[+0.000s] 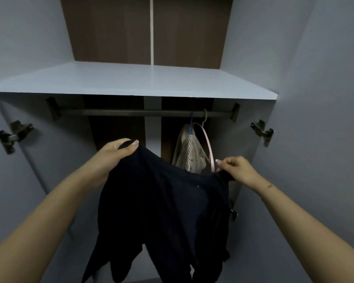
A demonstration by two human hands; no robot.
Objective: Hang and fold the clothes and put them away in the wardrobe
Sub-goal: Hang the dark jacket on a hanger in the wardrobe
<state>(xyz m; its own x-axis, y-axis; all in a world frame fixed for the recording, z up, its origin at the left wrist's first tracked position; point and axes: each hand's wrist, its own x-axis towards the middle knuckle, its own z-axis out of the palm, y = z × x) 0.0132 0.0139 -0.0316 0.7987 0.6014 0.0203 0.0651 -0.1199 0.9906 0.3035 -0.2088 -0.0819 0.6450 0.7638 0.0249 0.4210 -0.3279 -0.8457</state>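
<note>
A limp, matte dark garment [164, 211] hangs in soft folds before the open wardrobe, its top edge stretched between both hands. The left hand [110, 158] grips one bunched corner; the right hand [236, 170] pinches the other beside a thin pink hanger [209, 148]. Behind, a striped shirt [189, 152] hangs on the round dark rail [131, 112], whose left stretch is bare, under a smooth white shelf [131, 82].

Home bedroom closet, view straight into an open wardrobe [294, 58]. Evidence: pale shelf [135, 80] across the top, dark hanging rail [131, 112] just under the shelf, door hinges [263, 131] on the side walls below the shelf, striped garment [189, 152] on a blue hanger beneath the rail's right end, pink hanger [209, 148] beside it.
</note>
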